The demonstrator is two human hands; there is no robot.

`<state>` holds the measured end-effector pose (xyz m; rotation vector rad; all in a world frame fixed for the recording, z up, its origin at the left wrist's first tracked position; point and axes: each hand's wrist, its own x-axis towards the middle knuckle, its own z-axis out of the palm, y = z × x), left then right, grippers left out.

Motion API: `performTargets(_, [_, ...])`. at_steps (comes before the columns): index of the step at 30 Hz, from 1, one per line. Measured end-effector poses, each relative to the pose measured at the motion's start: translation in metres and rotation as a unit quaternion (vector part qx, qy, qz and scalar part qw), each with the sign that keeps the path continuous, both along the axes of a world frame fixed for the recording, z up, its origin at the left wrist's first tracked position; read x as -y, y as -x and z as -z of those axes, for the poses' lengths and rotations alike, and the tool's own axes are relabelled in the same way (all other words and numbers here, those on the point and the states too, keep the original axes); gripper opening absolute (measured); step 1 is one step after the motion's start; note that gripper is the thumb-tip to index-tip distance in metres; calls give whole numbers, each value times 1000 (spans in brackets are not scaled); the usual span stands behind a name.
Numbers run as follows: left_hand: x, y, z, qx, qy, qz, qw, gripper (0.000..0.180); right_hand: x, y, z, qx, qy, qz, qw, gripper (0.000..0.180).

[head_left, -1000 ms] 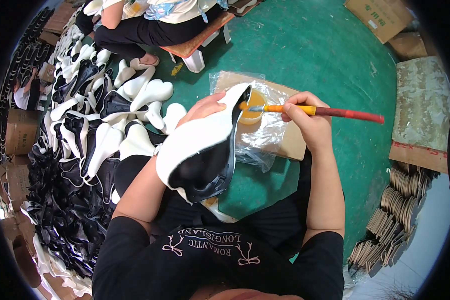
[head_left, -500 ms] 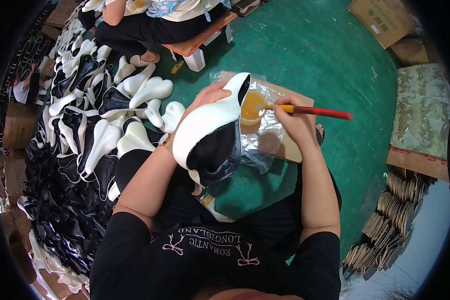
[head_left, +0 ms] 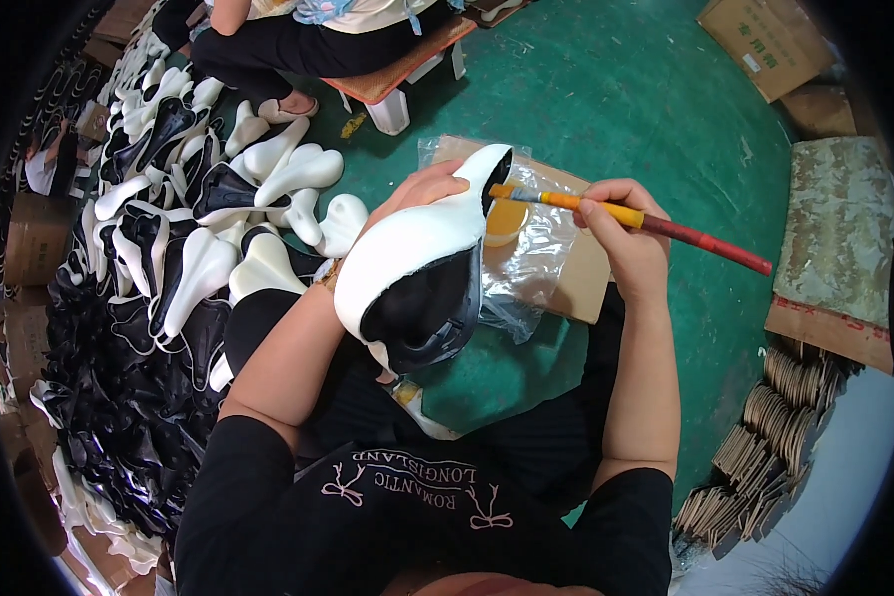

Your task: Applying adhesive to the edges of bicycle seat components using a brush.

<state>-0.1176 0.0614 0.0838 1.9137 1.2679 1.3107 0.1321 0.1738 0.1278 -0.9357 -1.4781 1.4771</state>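
My left hand is closed round the narrow end of a bicycle saddle, which has a white padded cover and a black shell underneath. Its black hollow side faces right and toward me. Between the fingers of my right hand is a paintbrush with a yellow and red handle. The brush's bristles are at the edge of the saddle's narrow end. Partly hidden behind saddle and brush, a tub of amber liquid stands on clear plastic sheeting over a cardboard piece.
At left lies a heap of white and black saddle parts, with dark shells nearer me. Another person sits on a stool at the far side. Cardboard boxes and stacked thin brown pieces line the right.
The paintbrush has come up out of the tub and moved to the saddle's narrow end, my right hand shifting right. The saddle has tilted slightly in my left hand.
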Motion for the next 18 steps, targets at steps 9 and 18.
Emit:
performTargets(9, [3,3,1,35,26,8,999,51,4,0,-4,70,-130,-81,986,10])
performTargets(18, [-1,4,7,89,29,22,995,51,7,2,-11,93,-151,-102,979,8])
